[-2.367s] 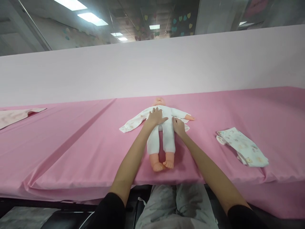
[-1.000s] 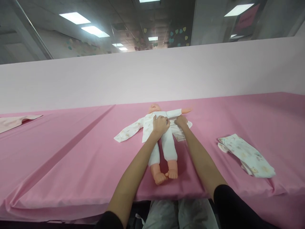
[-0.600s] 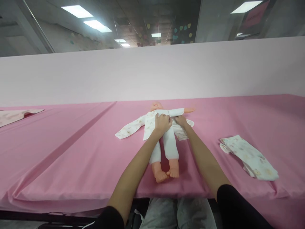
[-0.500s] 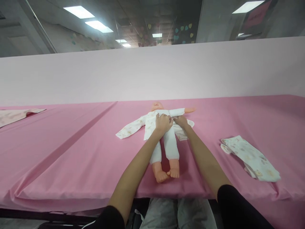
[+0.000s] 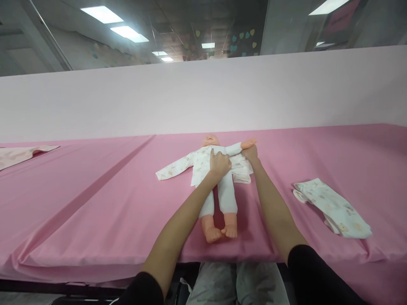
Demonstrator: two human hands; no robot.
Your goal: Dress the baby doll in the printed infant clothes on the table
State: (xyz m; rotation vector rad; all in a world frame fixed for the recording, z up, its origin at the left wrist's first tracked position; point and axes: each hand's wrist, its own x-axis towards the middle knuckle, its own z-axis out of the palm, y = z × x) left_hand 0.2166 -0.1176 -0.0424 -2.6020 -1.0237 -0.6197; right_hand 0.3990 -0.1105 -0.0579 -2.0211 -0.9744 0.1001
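Doll lies face up on the pink-covered worktop, head towards the white wall, feet near the front edge. The right hand is out at the doll's wrist, its fingers apparently clamped there, with the small bare hand showing beyond them. The left hand presses on the doll's middle, fingers bent; whether they pinch any cloth I cannot tell.

A patterned top covers one side of the chest over the plain white suit, and one of its sleeves reaches out flat over that side. Its other half is bunched beside the body, below the arm being held, which wears only the plain sleeve. Open pink cover separates the doll from a folded garment on the right and a pale cloth at the far left
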